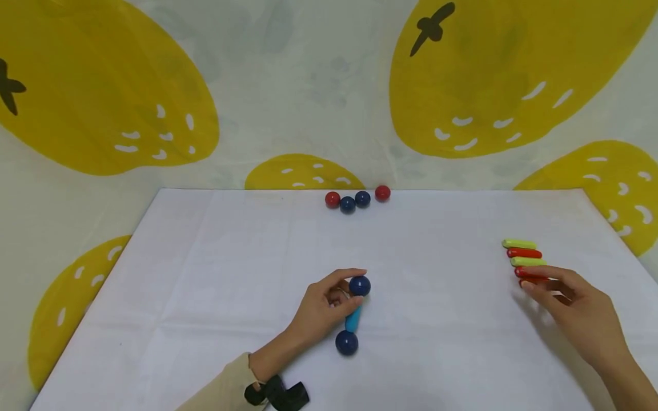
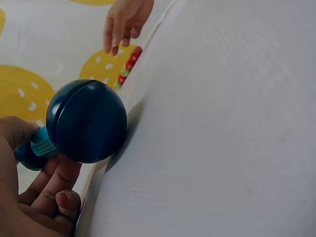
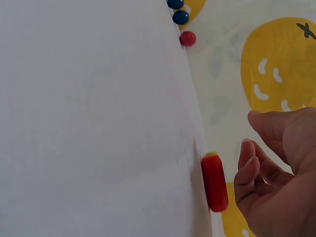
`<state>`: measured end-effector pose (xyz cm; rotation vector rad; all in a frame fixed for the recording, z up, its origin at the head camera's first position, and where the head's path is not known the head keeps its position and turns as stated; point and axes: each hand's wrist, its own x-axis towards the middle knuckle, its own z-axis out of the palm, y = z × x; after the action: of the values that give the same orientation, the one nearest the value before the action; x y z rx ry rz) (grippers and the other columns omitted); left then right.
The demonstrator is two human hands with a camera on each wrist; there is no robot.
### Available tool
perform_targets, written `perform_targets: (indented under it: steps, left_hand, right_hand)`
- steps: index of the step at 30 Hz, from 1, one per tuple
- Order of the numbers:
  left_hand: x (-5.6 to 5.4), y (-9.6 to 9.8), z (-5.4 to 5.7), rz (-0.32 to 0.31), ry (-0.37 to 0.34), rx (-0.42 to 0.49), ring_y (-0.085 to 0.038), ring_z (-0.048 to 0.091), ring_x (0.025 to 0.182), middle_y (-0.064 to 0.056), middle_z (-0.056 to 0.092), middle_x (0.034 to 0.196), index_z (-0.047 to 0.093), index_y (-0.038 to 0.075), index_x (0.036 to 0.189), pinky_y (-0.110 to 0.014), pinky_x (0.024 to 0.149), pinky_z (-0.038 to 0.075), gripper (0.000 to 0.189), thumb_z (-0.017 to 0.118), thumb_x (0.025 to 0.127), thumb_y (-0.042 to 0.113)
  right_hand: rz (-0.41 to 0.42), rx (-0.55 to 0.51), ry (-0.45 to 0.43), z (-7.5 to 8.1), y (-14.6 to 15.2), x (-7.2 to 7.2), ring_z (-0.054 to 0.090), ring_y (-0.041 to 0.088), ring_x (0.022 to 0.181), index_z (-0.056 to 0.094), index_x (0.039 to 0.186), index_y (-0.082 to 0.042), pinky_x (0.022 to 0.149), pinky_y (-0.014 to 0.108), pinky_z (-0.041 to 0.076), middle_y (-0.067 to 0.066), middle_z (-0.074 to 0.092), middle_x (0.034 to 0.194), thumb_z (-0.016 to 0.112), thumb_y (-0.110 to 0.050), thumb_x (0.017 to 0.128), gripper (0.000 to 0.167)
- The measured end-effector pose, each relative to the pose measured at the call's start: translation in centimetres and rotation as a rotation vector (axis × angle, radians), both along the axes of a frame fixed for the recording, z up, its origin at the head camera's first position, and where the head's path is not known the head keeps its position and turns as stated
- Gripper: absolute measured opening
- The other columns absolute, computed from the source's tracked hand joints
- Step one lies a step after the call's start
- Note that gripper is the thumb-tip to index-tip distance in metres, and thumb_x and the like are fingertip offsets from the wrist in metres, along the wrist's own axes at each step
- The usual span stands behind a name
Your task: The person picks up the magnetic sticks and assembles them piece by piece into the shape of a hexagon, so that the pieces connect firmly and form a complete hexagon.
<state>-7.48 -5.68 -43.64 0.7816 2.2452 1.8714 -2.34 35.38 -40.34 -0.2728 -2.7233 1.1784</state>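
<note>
My left hand (image 1: pixel 319 308) grips a dumbbell-shaped piece near its far end. It consists of a light blue stick (image 1: pixel 352 321) with a dark blue ball (image 1: pixel 360 285) at the far end and another dark blue ball (image 1: pixel 346 343) at the near end. In the left wrist view the near ball (image 2: pixel 89 121) looms large and hides part of the stick. Over on the right, my right hand (image 1: pixel 586 317) hovers by a row of sticks, thumb and fingers apart. Below it in the right wrist view lies a red stick (image 3: pixel 215 182), with a gap between it and the fingers.
Yellow-green sticks (image 1: pixel 520 244) and red sticks (image 1: pixel 524 253) lie side by side at the right. Along the white table's (image 1: pixel 247 245) far edge sit a red ball (image 1: pixel 332 199), two dark blue balls (image 1: pixel 347 205) and another red ball (image 1: pixel 382 193). Behind hangs a fruit-patterned cloth (image 1: pixel 308 85).
</note>
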Motion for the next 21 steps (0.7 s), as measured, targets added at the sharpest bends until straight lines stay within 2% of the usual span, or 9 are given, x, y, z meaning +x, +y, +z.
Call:
perform_targets:
  steps: [4,7,10,15,19,21]
  left_hand:
    - [0.0,0.0,0.2,-0.008,-0.011,-0.001,-0.012,0.051,0.058,0.002,0.059,0.088,0.057,0.015,0.132,-0.022,0.054,0.039,0.043,0.068,0.09,0.018]
    - [0.0,-0.1,0.2,-0.011,-0.017,-0.01,-0.012,0.05,0.059,0.003,0.059,0.087,0.057,0.015,0.132,-0.022,0.054,0.038,0.043,0.068,0.09,0.019]
    - [0.0,-0.1,0.2,-0.012,-0.017,-0.022,-0.013,0.05,0.06,0.003,0.059,0.086,0.057,0.016,0.133,-0.022,0.054,0.038,0.043,0.067,0.091,0.02]
    - [0.0,-0.1,0.0,-0.014,-0.016,-0.037,-0.013,0.05,0.061,0.004,0.058,0.085,0.057,0.018,0.132,-0.023,0.054,0.039,0.042,0.067,0.091,0.021]
    - [0.0,-0.1,0.0,-0.015,-0.018,-0.048,-0.012,0.05,0.061,0.005,0.058,0.085,0.058,0.019,0.132,-0.023,0.054,0.039,0.042,0.067,0.091,0.021]
    - [0.0,-0.1,0.0,-0.02,-0.023,-0.048,-0.012,0.05,0.061,0.005,0.058,0.085,0.057,0.019,0.132,-0.023,0.054,0.039,0.042,0.066,0.091,0.021]
  right_hand:
    - [-0.063,0.03,-0.011,-0.3,2.0,0.1,0.052,-0.016,0.077,0.063,0.123,-0.021,0.06,0.005,0.04,-0.021,0.053,0.105,0.072,-0.029,0.087,0.039]
    - [-0.084,0.061,-0.028,-0.8,2.9,0.0,0.052,-0.012,0.073,0.062,0.123,-0.02,0.058,0.006,0.041,-0.014,0.053,0.104,0.071,-0.03,0.087,0.038]
    - [-0.089,0.096,-0.089,-1.3,3.5,-0.1,0.051,-0.007,0.071,0.061,0.123,-0.021,0.056,0.011,0.043,-0.009,0.052,0.102,0.069,-0.036,0.088,0.039]
    - [-0.098,0.173,-0.154,-2.2,3.9,-0.3,0.049,-0.001,0.071,0.058,0.126,-0.015,0.056,0.014,0.043,0.002,0.055,0.108,0.068,-0.043,0.086,0.05]
    - [-0.115,0.233,-0.187,-2.7,3.8,-0.4,0.05,0.014,0.079,0.055,0.13,-0.008,0.055,0.013,0.04,0.017,0.055,0.116,0.067,-0.044,0.087,0.057]
    - [-0.128,0.246,-0.197,-2.9,3.8,-0.3,0.049,0.021,0.082,0.055,0.131,-0.007,0.054,0.013,0.039,0.019,0.055,0.115,0.067,-0.042,0.088,0.057]
